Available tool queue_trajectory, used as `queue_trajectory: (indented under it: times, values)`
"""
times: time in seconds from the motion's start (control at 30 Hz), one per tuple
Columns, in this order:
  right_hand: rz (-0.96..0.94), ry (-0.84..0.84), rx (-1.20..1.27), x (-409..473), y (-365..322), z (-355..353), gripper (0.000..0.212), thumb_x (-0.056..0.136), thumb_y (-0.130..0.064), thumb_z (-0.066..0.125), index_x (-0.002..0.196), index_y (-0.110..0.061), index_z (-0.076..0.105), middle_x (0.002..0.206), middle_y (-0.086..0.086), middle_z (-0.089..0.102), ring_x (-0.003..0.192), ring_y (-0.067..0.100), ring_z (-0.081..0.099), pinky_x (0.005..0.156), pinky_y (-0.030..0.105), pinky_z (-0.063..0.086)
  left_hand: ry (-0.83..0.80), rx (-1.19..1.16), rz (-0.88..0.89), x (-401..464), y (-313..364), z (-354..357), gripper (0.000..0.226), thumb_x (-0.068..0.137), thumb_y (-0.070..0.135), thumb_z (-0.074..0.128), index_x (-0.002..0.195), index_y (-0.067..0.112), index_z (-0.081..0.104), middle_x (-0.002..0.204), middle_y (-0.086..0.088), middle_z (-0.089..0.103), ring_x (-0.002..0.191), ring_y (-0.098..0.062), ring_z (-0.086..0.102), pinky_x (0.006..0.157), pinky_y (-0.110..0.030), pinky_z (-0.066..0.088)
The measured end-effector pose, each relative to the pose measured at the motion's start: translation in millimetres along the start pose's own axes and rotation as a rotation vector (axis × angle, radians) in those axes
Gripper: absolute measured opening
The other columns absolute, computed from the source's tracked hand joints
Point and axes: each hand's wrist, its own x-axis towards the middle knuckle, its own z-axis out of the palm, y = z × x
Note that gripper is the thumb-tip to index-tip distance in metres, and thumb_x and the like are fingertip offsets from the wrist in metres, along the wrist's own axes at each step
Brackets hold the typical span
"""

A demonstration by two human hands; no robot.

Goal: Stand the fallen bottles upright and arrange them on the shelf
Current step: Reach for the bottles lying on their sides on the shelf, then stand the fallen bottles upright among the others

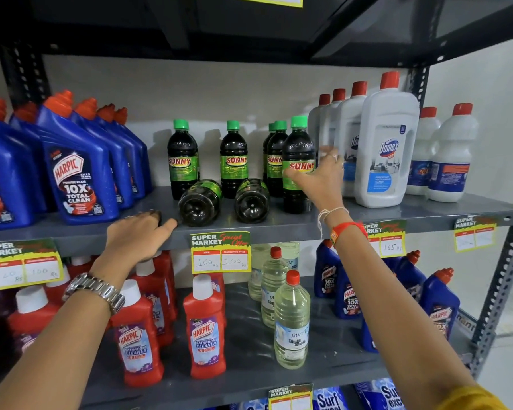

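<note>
Shelf [279, 223]: right-hand fingers [328, 155] beside upright Sunny bottle [298, 152].

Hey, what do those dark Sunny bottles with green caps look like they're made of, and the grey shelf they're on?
The Sunny bottles look like clear, glossy plastic holding dark liquid: highlights glint on their shoulders, and a fallen one shows a moulded, petal-shaped base. The green caps seem opaque plastic. The shelf appears to be grey painted metal, with perforated steel uprights.
</note>
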Motion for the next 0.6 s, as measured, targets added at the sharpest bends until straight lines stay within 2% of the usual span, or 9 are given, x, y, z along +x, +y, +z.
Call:
queue_trajectory:
  times: [0.07, 0.1, 0.13, 0.2, 0.23, 0.3, 0.4, 0.47, 0.6]
  values:
    - [-0.207, 0.188, -0.021, -8, -22, -2, 0.081, 0.062, -0.043, 0.071, 0.125, -0.001, 0.043, 0.125, 0.017, 0.048, 0.118, 0.033, 0.046, 0.099, 0.04, 0.041, 0.003, -0.006, -0.021, 1, 1, 0, 0.06, 0.085, 0.05, 0.011, 0.11, 0.02, 0.056, 0.107, -0.008, 0.06, 0.085, -0.024, 0.052, 0.055, -0.03, 0.028]
    - [-0.302, 0.208, -0.031, -10, -35, -2, 0.07, 0.064, -0.04, 0.07, 0.119, -0.003, 0.048, 0.118, 0.014, 0.053, 0.111, 0.031, 0.051, 0.094, 0.037, 0.043, -0.017, 0.012, -0.023, 2, 2, 0, 0.056, 0.087, 0.048, 0.015, 0.116, 0.021, 0.055, 0.116, -0.008, 0.059, 0.094, -0.025, 0.054, 0.057, -0.031, 0.029]
    - [-0.366, 0.162, -0.061, -12, -46, -1, 0.06, 0.068, -0.039, 0.069, 0.114, -0.004, 0.052, 0.112, 0.012, 0.057, 0.105, 0.028, 0.055, 0.088, 0.033, 0.044, -0.042, 0.019, -0.027, 2, 2, -1, 0.052, 0.089, 0.047, 0.019, 0.119, 0.021, 0.054, 0.121, -0.008, 0.057, 0.101, -0.026, 0.054, 0.059, -0.032, 0.029]
    - [-0.403, -0.074, -0.19, -14, -68, 6, 0.051, 0.076, -0.039, 0.066, 0.112, -0.005, 0.053, 0.1, 0.009, 0.063, 0.096, 0.026, 0.061, 0.081, 0.027, 0.046, -0.08, 0.003, -0.02, 3, 0, -2, 0.049, 0.089, 0.046, 0.023, 0.117, 0.02, 0.054, 0.121, -0.008, 0.057, 0.104, -0.027, 0.054, 0.061, -0.032, 0.028]
    - [-0.377, -0.212, -0.286, -14, -77, 12, 0.052, 0.079, -0.04, 0.065, 0.115, -0.005, 0.052, 0.099, 0.01, 0.064, 0.095, 0.026, 0.062, 0.08, 0.027, 0.047, -0.083, -0.003, -0.008, 2, 1, -2, 0.048, 0.089, 0.045, 0.024, 0.116, 0.02, 0.054, 0.12, -0.009, 0.057, 0.103, -0.027, 0.054, 0.061, -0.033, 0.029]
    - [-0.272, -0.443, -0.522, -13, -89, 25, 0.058, 0.081, -0.043, 0.063, 0.121, -0.004, 0.049, 0.111, 0.012, 0.062, 0.104, 0.03, 0.061, 0.081, 0.031, 0.048, -0.058, -0.038, -0.01, -2, 3, -5, 0.047, 0.09, 0.044, 0.026, 0.113, 0.017, 0.056, 0.12, -0.011, 0.058, 0.103, -0.028, 0.054, 0.064, -0.033, 0.03]
    - [-0.124, -0.644, -0.755, -9, -95, 41, 0.06, 0.08, -0.046, 0.064, 0.125, -0.008, 0.053, 0.127, 0.011, 0.059, 0.113, 0.03, 0.058, 0.091, 0.035, 0.048, 0.008, -0.118, -0.066, -9, 7, -10, 0.056, 0.092, 0.049, 0.022, 0.116, 0.013, 0.057, 0.125, -0.012, 0.059, 0.11, -0.029, 0.055, 0.073, -0.036, 0.037]
    - [-0.069, -0.761, -0.778, -7, -98, 48, 0.054, 0.084, -0.044, 0.061, 0.125, -0.009, 0.056, 0.129, 0.011, 0.059, 0.113, 0.028, 0.058, 0.089, 0.033, 0.047, 0.046, -0.083, -0.057, -12, 9, -11, 0.059, 0.092, 0.05, 0.02, 0.121, 0.013, 0.055, 0.129, -0.011, 0.057, 0.113, -0.028, 0.054, 0.08, -0.036, 0.04]
    - [0.055, -0.882, -0.729, -5, -97, 56, 0.047, 0.087, -0.041, 0.058, 0.122, -0.009, 0.056, 0.122, 0.014, 0.058, 0.095, 0.028, 0.055, 0.083, 0.036, 0.048, 0.119, -0.072, -0.032, -14, 8, -6, 0.057, 0.091, 0.052, 0.021, 0.109, 0.014, 0.06, 0.109, -0.009, 0.065, 0.098, -0.026, 0.06, 0.07, -0.034, 0.036]
